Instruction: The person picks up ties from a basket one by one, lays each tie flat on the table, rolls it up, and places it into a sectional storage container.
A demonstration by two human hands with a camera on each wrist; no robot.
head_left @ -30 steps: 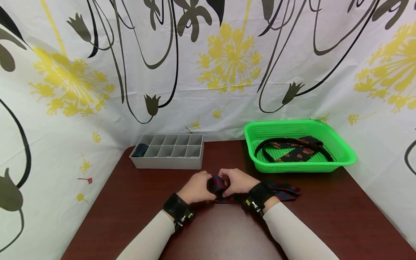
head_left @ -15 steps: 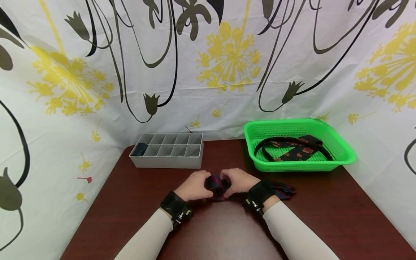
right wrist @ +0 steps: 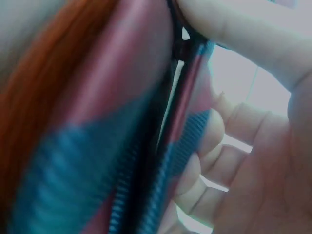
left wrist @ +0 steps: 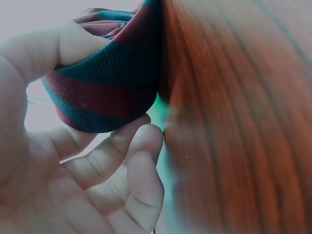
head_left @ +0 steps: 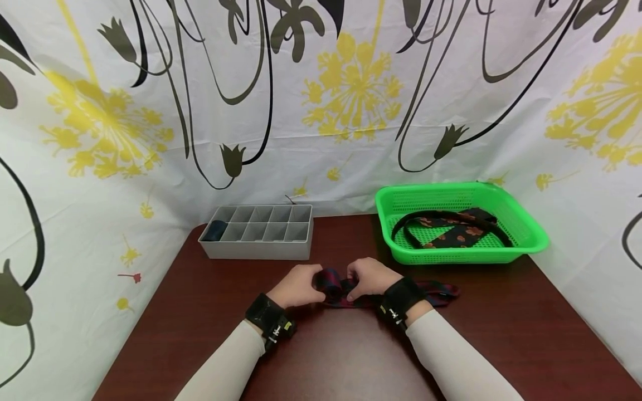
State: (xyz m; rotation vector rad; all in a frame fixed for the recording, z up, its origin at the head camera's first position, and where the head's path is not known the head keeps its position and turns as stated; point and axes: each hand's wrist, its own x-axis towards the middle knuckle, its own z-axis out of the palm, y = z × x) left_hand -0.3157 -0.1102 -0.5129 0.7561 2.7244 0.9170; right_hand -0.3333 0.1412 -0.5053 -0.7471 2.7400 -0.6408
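Note:
A necktie (head_left: 329, 283) striped in dark red and navy is partly rolled up, and its loose length (head_left: 441, 292) trails along the table to the right. My left hand (head_left: 296, 287) holds the roll, thumb on one side and fingers curled round the other. The left wrist view shows the coiled layers (left wrist: 105, 85) next to the wooden surface. Just right of the roll, my right hand (head_left: 375, 277) pinches the tie's layers between thumb and fingers. In the right wrist view a striped strip (right wrist: 187, 131) lies against those fingertips; part of the tie is blurred there.
A grey divided box (head_left: 261, 250) stands behind the left hand, with a dark blue rolled item (head_left: 216, 230) in its front left compartment. At the back right, a green basket (head_left: 461, 256) holds a dark flowered necktie (head_left: 458, 236). Patterned cloth hangs behind the brown table (head_left: 150, 334).
The roll and my left hand have shifted slightly left. My right hand has drawn a little apart from the roll, so a wider gap shows between the hands.

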